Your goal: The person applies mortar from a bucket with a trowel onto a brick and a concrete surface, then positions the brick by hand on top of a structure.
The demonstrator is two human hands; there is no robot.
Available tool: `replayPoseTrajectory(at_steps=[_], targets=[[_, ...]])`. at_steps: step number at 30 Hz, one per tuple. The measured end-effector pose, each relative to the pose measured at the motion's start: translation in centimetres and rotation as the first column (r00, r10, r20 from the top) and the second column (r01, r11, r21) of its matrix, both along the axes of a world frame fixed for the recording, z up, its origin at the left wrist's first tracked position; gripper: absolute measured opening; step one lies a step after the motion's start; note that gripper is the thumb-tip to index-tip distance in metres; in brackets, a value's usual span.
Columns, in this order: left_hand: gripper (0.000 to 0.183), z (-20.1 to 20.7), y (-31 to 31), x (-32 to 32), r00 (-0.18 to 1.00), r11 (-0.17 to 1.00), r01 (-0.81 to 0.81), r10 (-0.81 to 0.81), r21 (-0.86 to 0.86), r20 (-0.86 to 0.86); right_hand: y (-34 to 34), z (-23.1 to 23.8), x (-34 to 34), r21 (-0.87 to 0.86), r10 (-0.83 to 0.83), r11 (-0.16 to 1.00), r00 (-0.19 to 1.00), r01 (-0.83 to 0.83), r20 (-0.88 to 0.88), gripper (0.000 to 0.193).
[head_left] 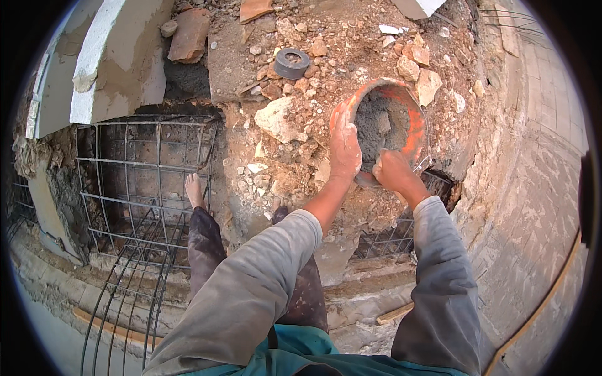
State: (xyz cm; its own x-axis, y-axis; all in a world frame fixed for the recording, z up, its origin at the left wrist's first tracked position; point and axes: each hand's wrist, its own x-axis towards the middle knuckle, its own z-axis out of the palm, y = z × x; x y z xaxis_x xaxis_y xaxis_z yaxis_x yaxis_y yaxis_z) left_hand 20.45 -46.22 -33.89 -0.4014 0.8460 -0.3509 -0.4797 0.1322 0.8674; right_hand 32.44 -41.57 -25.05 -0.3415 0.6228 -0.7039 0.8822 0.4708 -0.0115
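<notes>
Right, on the head view, and the action is at 2 o'clock: there's the orange bucket (416,128), its mouth facing the camera, grey wet mix (378,122) filling the inside. The left hand (346,150) is on its 9 o'clock side, fingers gripping the outer wall near the rim. And the right hand (397,172) sits at the near rim, around 6 o'clock on the bucket, fingers curled into a fist; what exactly they close on, I can't tell!

Around it, broken stone and reddish rubble. Up at 12 o'clock lies a dark round ring (291,63), with a big pale stone (278,119) just below it, and a reddish brick piece (190,34) at 11. Over at 10 o'clock leans a thick white-edged slab (119,66). Then 9 o'clock, a steel bar grid (126,164) over a pit, a bare foot (194,190) right there by its bars. Grey paving (533,163) fills 3 o'clock, and a wooden strip (395,313) lies at 5, beside the right sleeve (439,269).
</notes>
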Motion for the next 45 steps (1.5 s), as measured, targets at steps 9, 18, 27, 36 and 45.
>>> replayPoseTrajectory(at_steps=[9,18,27,36,45], targets=[[0.045,0.9,0.9,0.1,0.991,0.992,-0.127,0.128,0.024,-0.03,-1.5,1.4,0.4,-0.027,-0.195,0.979,0.891,0.202,-0.409,0.03],[0.058,1.2,-3.0,-5.2,0.995,0.99,0.039,-0.051,-0.135,-0.086,-4.8,10.6,-3.6,0.101,-0.272,0.913,0.773,0.396,-0.573,0.022],[0.053,-10.4,-30.0,-19.2,0.936,0.752,-0.348,0.314,-0.56,-0.16,-10.1,9.4,-19.8,0.005,0.194,0.97,0.765,-0.242,-0.614,0.03],[0.063,-9.0,-42.6,-30.1,0.817,0.501,-0.539,0.506,-0.677,-0.276,-12.2,-7.8,-38.2,-0.971,-0.487,0.101,0.84,-0.216,-0.238,0.021],[0.048,-9.7,-35.2,-23.7,0.95,0.73,-0.284,0.128,-0.621,-0.284,-4.2,1.9,-22.0,-0.514,-0.458,0.847,0.678,0.136,-0.575,0.022]])
